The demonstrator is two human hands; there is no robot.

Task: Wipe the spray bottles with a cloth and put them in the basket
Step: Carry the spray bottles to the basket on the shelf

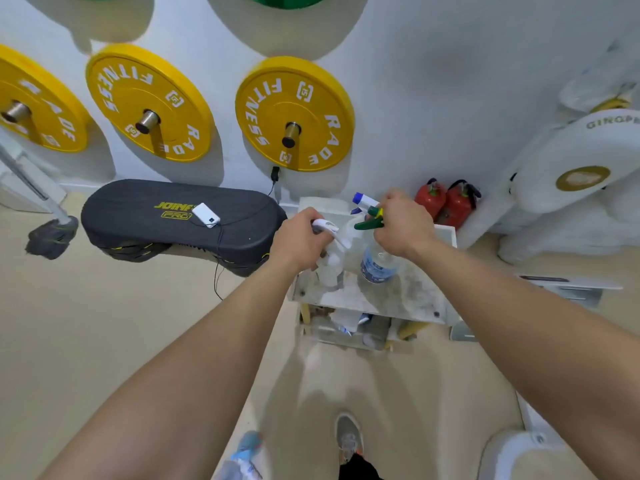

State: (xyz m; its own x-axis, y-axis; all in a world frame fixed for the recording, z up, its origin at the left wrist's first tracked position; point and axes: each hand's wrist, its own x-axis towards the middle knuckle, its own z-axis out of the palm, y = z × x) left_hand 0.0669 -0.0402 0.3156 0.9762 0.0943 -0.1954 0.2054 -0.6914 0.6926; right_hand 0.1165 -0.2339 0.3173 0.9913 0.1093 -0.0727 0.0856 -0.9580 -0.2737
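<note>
White plastic: a spray bottle point(332, 252) with a white trigger head is standing on the pale marbled surface point(398, 296) of a small stand, at its left side.
Left hand: the left hand point(303, 237) is clenching around the neck and white trigger of that bottle, the arm reaching in from the near left.
Right hand: the right hand point(403, 221) is gripping the green-and-yellow trigger head point(370, 218) of a clear bottle with a blue label point(379, 263), which is standing just beside the white one, to its right.
Third bottle: a blue-and-white sprayer head point(362, 200) is showing just behind the right hand's fingers; its body is hidden.
Lower shelf: cluttered items are lying under the top, too blurred to name.
Cloth and basket: I cannot tell from this view where either one is.
Far left: a black padded bench point(149, 220) with yellow lettering is carrying a white phone point(206, 215) on a cable.
Wall: three yellow weight plates point(294, 114) are hanging on metal pegs.
Far right: two red fire extinguishers point(446, 200) are standing on the floor against the wall, just behind the stand.
Near floor: a grey shoe point(349, 436) is planted on the beige floor below the arms.
</note>
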